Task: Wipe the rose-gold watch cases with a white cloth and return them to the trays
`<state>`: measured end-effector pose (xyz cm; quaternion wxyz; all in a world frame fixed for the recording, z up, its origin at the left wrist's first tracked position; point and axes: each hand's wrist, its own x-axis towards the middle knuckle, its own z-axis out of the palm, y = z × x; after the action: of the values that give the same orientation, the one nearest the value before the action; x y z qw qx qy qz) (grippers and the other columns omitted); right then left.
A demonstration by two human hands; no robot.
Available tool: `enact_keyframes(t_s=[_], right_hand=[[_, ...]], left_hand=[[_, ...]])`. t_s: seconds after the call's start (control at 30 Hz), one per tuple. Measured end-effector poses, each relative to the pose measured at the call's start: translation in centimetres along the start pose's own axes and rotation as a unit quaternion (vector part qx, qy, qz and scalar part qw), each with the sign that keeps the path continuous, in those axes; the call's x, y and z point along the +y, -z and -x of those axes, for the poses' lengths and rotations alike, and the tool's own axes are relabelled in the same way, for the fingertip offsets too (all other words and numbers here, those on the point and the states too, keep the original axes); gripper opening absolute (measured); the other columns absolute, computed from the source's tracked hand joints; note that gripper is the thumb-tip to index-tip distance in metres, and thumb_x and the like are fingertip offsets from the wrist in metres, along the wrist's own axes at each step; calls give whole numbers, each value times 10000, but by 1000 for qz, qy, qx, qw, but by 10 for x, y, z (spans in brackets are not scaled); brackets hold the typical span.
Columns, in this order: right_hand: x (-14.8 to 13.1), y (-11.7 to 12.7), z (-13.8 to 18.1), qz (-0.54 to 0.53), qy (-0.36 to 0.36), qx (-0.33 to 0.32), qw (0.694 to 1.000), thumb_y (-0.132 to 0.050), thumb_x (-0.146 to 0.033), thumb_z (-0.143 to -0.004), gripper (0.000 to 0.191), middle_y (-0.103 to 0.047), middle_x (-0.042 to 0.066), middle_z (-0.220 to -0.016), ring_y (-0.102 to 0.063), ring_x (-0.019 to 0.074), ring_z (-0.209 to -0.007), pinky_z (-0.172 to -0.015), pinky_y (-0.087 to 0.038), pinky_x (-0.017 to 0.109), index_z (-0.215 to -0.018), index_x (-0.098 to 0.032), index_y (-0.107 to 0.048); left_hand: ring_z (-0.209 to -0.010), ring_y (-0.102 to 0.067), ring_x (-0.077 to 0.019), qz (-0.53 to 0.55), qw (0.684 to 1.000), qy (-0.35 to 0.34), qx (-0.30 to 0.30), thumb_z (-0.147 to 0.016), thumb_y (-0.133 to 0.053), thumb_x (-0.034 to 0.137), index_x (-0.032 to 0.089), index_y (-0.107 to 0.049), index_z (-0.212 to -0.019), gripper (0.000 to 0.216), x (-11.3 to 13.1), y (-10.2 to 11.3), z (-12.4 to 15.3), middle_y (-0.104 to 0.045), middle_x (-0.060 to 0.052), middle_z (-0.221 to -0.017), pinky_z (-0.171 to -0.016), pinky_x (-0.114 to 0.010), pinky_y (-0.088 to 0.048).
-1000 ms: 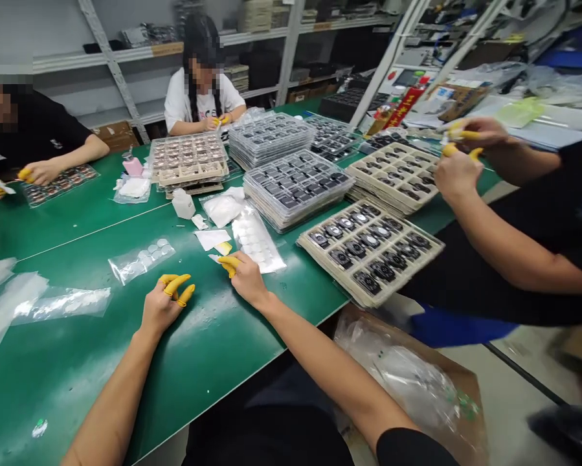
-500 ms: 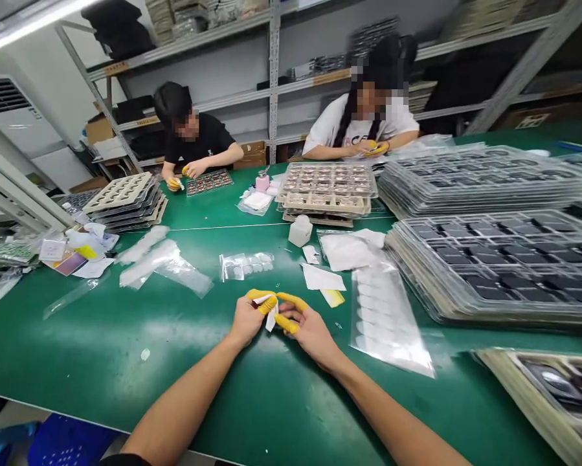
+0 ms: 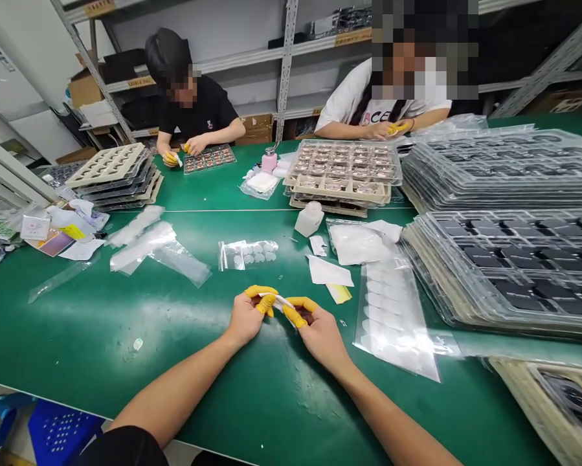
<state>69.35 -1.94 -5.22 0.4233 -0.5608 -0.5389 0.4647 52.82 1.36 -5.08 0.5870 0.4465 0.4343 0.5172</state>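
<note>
A long green surface (image 3: 101, 336) fills the room, with a thin line where two parts meet. On the right sit tall piles of clear plastic trays (image 3: 504, 259) full of black squares. In the middle is a pile of tan trays with shiny brown bits (image 3: 342, 171), and another pile of tan trays (image 3: 107, 165) sits on the left. Close by stand a small white plastic bottle (image 3: 309, 219) and a little pink bottle (image 3: 269, 160). A long clear sheet of round white pads (image 3: 392, 317) lies flat. Near it are a small clear bag of white dots (image 3: 248, 254) and a piece of white paper (image 3: 329, 272).
</note>
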Motion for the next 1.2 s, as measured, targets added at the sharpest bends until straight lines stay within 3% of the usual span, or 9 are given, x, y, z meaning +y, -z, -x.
enact_keyframes(t_s=[0.23, 0.33, 0.5, 0.63, 0.73, 0.83, 0.97, 1.07, 1.2], right_hand=[[-10, 25, -5, 115, 15, 54, 992, -593, -557, -875, 373, -722, 67, -908, -616, 227, -837, -762, -466, 371, -996, -246, -759], [-19, 31, -7, 63, -24, 78, 995, -646, -638, -810, 431, -705, 59, -866, -606, 215, -820, -781, -468, 360, -886, -222, -730], [-20, 28, -11, -78, -38, 33, 996, -789, -668, -671, 491, -685, 32, -840, -602, 189, -823, -770, -478, 315, -843, -218, -690], [-8, 28, -6, -45, -41, -38, 997, -798, -592, -715, 415, -694, 30, -857, -615, 185, -820, -782, -477, 321, -869, -218, -706], [-2, 36, -5, -20, -9, 41, 999, -798, -555, -729, 359, -684, 18, -830, -601, 176, -798, -796, -470, 329, -835, -223, -708], [-8, 40, -6, -124, 40, 150, 980, -777, -559, -745, 349, -686, 16, -892, -627, 191, -883, -884, -492, 357, -846, -237, -690], [-21, 28, 0, -213, 65, 52, 974, -669, -521, -866, 301, -690, 78, -1194, -642, 253, -1139, -987, -506, 434, -937, -230, -647], [-21, 19, 5, -189, 50, -22, 981, -613, -516, -927, 285, -707, 68, -1093, -680, 221, -990, -873, -550, 405, -896, -237, -561], [-13, 20, 1, -156, 40, 25, 987, -585, -559, -948, 318, -547, -36, -716, -529, 122, -619, -649, -499, 287, -901, -254, -511]], left_hand=[[-531, -564, -81, -12, 998, -28, 47, -706, -836, 574, 161, -722, -854, 454, 5, -2, 1, -634, 6, -690, -514, -219, -465], [-534, -557, -73, -35, 996, -42, 73, -753, -809, 552, 161, -730, -895, 424, 13, -2, -1, -649, 2, -728, -529, -217, -471], [-727, -649, -108, -58, 997, 26, -37, -788, -776, 564, 179, -717, -1112, 507, 20, -9, -2, -701, -67, -1003, -634, -229, -536], [-619, -622, -100, 18, 987, 127, -95, -656, -865, 580, 134, -699, -1036, 609, 16, -18, 5, -675, -43, -851, -547, -231, -523], [-528, -564, -73, 15, 992, 122, -19, -641, -889, 519, 115, -687, -861, 503, 20, -14, 5, -631, -6, -705, -484, -208, -484], [-544, -586, -76, -17, 995, 85, 46, -745, -833, 446, 132, -682, -900, 381, 28, -4, 2, -658, -14, -743, -471, -191, -482], [-598, -639, -80, -54, 994, 98, -10, -846, -744, 461, 155, -664, -1091, 400, 22, 1, 9, -693, -58, -953, -505, -197, -524], [-627, -670, -101, -33, 987, 138, -80, -873, -701, 526, 188, -571, -1303, 562, 8, -3, 18, -667, -98, -1117, -522, -241, -560], [-683, -689, -125, 28, 988, 136, -64, -846, -751, 486, 166, -647, -1196, 485, 4, -6, 13, -675, -110, -1122, -581, -263, -581]])
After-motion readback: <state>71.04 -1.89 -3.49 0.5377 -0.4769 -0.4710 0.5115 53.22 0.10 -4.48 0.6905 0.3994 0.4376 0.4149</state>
